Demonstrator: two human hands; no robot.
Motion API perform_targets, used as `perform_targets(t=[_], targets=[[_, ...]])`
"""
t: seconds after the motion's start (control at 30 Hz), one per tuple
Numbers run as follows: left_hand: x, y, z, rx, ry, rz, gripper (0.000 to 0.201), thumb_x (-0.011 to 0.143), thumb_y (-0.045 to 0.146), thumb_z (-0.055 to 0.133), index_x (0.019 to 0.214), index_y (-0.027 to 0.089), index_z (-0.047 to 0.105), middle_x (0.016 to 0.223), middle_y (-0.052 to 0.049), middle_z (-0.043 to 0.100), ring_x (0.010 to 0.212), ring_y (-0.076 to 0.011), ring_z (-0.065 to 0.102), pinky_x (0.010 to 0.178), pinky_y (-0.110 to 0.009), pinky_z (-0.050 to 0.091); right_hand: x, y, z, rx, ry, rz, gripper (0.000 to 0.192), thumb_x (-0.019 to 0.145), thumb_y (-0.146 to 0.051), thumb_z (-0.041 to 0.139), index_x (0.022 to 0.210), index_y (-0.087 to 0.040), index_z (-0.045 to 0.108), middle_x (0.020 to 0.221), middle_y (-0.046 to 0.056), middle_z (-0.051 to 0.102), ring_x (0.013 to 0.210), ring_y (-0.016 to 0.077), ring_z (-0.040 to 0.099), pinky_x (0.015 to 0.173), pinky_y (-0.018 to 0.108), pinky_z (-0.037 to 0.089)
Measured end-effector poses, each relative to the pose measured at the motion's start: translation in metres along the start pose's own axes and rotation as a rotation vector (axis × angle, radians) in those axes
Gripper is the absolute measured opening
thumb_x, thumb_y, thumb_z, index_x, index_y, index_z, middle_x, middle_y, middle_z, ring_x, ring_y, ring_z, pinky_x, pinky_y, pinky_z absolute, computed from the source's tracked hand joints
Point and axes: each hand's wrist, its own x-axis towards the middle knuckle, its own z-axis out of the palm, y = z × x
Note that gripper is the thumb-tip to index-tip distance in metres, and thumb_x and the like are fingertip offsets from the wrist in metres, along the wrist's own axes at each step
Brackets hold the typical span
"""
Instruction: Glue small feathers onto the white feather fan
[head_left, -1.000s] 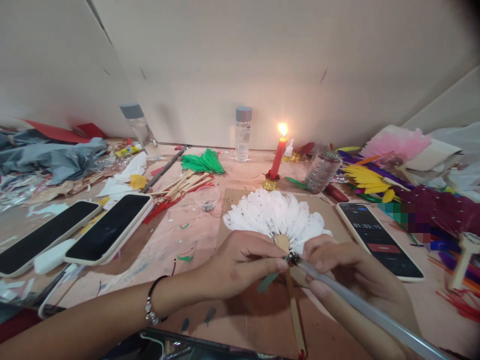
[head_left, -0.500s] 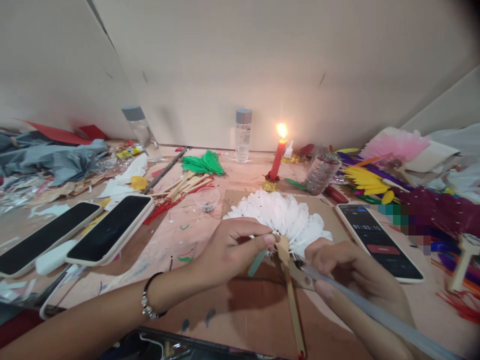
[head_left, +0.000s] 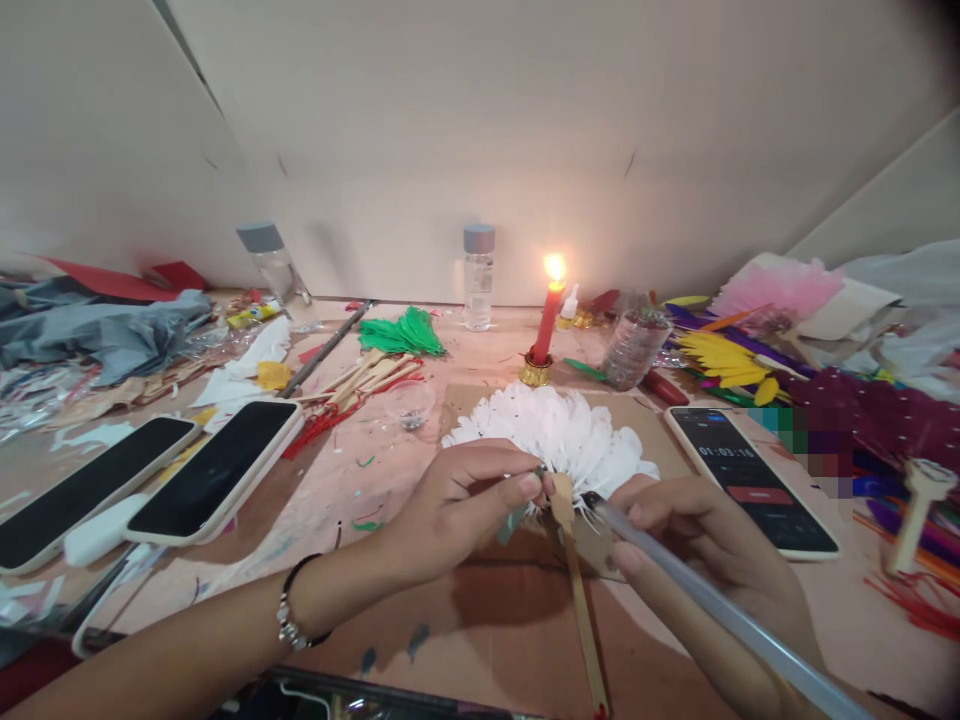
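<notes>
A: From the left, what's on the tabletop (head_left: 360,480)?

B: 2 dark phones (head_left: 214,468), then wooden sticks (head_left: 360,375) and green feathers (head_left: 401,333). A small clear cup (head_left: 411,403) seems to hold a few tiny beads.

A: And the hands?

B: The left hand (head_left: 457,505) pinches a small greenish piece (head_left: 516,518) against the base of the white feather fan (head_left: 555,435), which lies on cardboard in front of the person. The right hand (head_left: 697,545) grips a translucent glue stick (head_left: 720,615), its tip just beside the fan's wooden handle (head_left: 574,570).

A: Risks?

B: I judge the lit candle (head_left: 546,315) the main one: it burns near the feathers, so a nudge could singe them. A hot glue tip could also catch fingertips.

A: Other containers?

B: 2 grey-capped bottles (head_left: 478,278), looking clear; a tipped plastic bottle (head_left: 634,348) beside the candle; a third phone (head_left: 750,480) rightward.
</notes>
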Motion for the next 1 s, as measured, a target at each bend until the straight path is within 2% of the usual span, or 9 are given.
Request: perform_targets(t=[0.1, 0.17, 0.33, 0.47, 0.57, 0.7, 0.8, 0.87, 1.0], targets=[[0.001, 0.001, -0.001, 0.023, 0.033, 0.004, 0.04, 0.106, 0.042, 0.06, 0.081, 0.014, 0.074, 0.079, -0.005, 0.068, 0.076, -0.0166, 0.061, 0.07, -0.027, 0.047, 0.001, 0.003, 0.002, -0.016, 0.026, -0.07, 0.015, 0.096, -0.02, 0.077, 0.103, -0.03, 0.068, 0.092, 0.002, 0.071, 0.08, 0.021, 0.069, 0.068, 0.028, 0.058], [0.002, 0.0, -0.002, 0.052, 0.087, 0.023, 0.038, 0.106, 0.04, 0.06, 0.08, 0.015, 0.073, 0.078, -0.005, 0.068, 0.076, -0.0167, 0.062, 0.072, -0.027, 0.048, 0.0, 0.006, 0.002, -0.013, -0.014, -0.106, 0.016, 0.097, -0.019, 0.074, 0.107, -0.03, 0.067, 0.092, 0.002, 0.068, 0.083, 0.0206, 0.067, 0.069, 0.027, 0.055], [0.007, -0.002, -0.008, 0.039, 0.308, 0.047, 0.029, 0.104, 0.035, 0.063, 0.085, 0.017, 0.073, 0.08, -0.003, 0.07, 0.079, -0.0163, 0.064, 0.073, -0.027, 0.051, -0.004, 0.011, 0.005, 0.074, -0.321, -0.072, 0.006, 0.105, -0.031, 0.063, 0.109, -0.027, 0.065, 0.092, 0.003, 0.065, 0.082, 0.0212, 0.064, 0.072, 0.032, 0.05], [0.012, 0.001, -0.015, 0.041, 0.385, 0.044, 0.024, 0.103, 0.034, 0.063, 0.09, 0.017, 0.075, 0.077, -0.002, 0.07, 0.074, -0.0148, 0.064, 0.067, -0.025, 0.051, -0.003, 0.014, 0.011, 0.084, -0.563, -0.116, 0.023, 0.108, -0.044, 0.056, 0.104, -0.023, 0.065, 0.091, 0.004, 0.069, 0.082, 0.0212, 0.064, 0.077, 0.033, 0.048], [0.015, 0.005, -0.019, 0.147, 0.402, 0.043, 0.027, 0.103, 0.032, 0.061, 0.084, 0.017, 0.073, 0.071, -0.001, 0.067, 0.068, -0.013, 0.061, 0.062, -0.023, 0.049, -0.004, 0.02, 0.012, 0.042, -0.597, -0.053, 0.031, 0.108, -0.049, 0.053, 0.102, -0.022, 0.066, 0.091, 0.004, 0.07, 0.081, 0.0201, 0.062, 0.075, 0.032, 0.044], [0.022, -0.001, -0.025, 0.328, 0.402, 0.075, 0.027, 0.103, 0.03, 0.061, 0.083, 0.017, 0.074, 0.068, 0.001, 0.063, 0.066, -0.0124, 0.059, 0.062, -0.022, 0.046, -0.01, 0.031, 0.01, -0.016, -0.654, 0.141, 0.036, 0.108, -0.054, 0.052, 0.106, -0.021, 0.067, 0.094, 0.004, 0.069, 0.083, 0.0199, 0.061, 0.073, 0.03, 0.041], [0.033, -0.011, -0.033, 0.479, 0.331, 0.135, 0.029, 0.104, 0.029, 0.059, 0.082, 0.017, 0.073, 0.071, 0.0, 0.066, 0.068, -0.0134, 0.06, 0.064, -0.024, 0.046, -0.012, 0.04, 0.01, -0.013, -0.629, 0.243, 0.045, 0.106, -0.063, 0.053, 0.098, -0.021, 0.066, 0.089, 0.004, 0.067, 0.079, 0.0195, 0.058, 0.067, 0.029, 0.039], [0.045, -0.013, -0.04, 0.639, 0.226, 0.197, 0.031, 0.105, 0.029, 0.058, 0.082, 0.017, 0.074, 0.074, -0.002, 0.069, 0.072, -0.0152, 0.062, 0.07, -0.026, 0.047, -0.012, 0.044, 0.01, 0.022, -0.593, 0.284, 0.05, 0.105, -0.068, 0.054, 0.092, -0.021, 0.064, 0.083, 0.003, 0.064, 0.074, 0.0185, 0.055, 0.064, 0.028, 0.037], [0.076, -0.005, -0.049, 1.014, -0.194, 0.202, 0.031, 0.106, 0.025, 0.055, 0.089, 0.018, 0.08, 0.092, -0.006, 0.078, 0.08, -0.0173, 0.068, 0.069, -0.027, 0.045, -0.011, 0.046, 0.012, 0.161, -0.568, 0.34, 0.049, 0.107, -0.067, 0.053, 0.091, -0.021, 0.061, 0.071, -0.001, 0.056, 0.065, 0.0153, 0.049, 0.06, 0.026, 0.036]])
